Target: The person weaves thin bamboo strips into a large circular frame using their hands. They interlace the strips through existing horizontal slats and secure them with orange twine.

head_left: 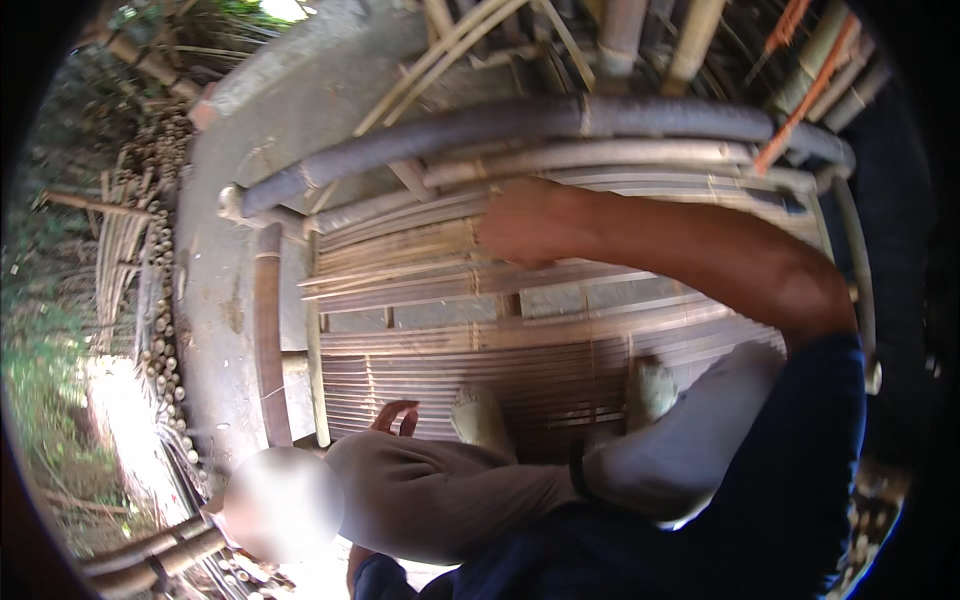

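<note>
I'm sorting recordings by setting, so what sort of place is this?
Probably an open-sided bamboo workshop or yard: stacked cut bamboo lines one edge of the grey floor, and a slatted bamboo bench fills the middle.

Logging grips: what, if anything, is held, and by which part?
Cannot be told: the right hand is at the bamboo slats, its grip hidden; the left hand is mostly hidden.

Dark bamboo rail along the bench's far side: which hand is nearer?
Right. The right hand is at the slats, just short of the dark bamboo rail; the left hand is farther back, partly hidden by the trouser leg.
</note>
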The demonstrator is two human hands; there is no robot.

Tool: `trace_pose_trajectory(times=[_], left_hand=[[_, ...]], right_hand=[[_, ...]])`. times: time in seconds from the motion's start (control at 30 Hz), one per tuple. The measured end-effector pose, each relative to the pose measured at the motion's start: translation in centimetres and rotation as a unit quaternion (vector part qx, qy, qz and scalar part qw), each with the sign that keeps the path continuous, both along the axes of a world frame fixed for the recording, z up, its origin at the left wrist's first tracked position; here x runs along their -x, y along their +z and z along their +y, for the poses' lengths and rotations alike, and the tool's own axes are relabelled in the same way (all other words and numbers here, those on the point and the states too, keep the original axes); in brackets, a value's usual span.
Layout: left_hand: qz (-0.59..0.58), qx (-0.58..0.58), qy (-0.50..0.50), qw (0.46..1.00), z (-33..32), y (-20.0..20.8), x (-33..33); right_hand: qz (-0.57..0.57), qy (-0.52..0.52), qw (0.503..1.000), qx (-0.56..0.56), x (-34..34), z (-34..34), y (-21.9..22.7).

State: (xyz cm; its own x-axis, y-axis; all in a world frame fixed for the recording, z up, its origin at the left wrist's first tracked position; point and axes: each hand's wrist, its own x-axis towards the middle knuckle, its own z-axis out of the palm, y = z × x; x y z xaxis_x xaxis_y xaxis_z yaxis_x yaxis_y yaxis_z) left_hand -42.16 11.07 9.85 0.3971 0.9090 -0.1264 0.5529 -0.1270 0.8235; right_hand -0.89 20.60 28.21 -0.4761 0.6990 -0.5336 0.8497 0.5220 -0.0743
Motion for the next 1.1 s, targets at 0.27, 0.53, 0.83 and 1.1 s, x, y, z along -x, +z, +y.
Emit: trace_pose_trajectory(times=[0.27, 0.53, 0.83, 1.1], left_hand=[[0.039, -0.011, 0.035, 0.999, 2.6, 2.2, -1.4], [0.069, -0.013, 0.049, 0.996, 2.3, 1.9, -2.9], [0.069, 0.013, 0.103, 0.992, -3.1, -2.5, -2.3], [0.037, 0.026, 0.105, 0.993, -4.4, -3.1, -2.0]], right_hand=[[0.192, -0.267, 0.941, -0.082, -10.5, -11.4, -0.2], [0.327, -0.353, 0.876, 0.033, -13.6, -17.0, -9.8], [0.380, -0.423, 0.823, 0.000, -11.1, -18.2, -17.7], [0.244, -0.488, 0.825, -0.145, -9.3, -21.7, -21.8]])
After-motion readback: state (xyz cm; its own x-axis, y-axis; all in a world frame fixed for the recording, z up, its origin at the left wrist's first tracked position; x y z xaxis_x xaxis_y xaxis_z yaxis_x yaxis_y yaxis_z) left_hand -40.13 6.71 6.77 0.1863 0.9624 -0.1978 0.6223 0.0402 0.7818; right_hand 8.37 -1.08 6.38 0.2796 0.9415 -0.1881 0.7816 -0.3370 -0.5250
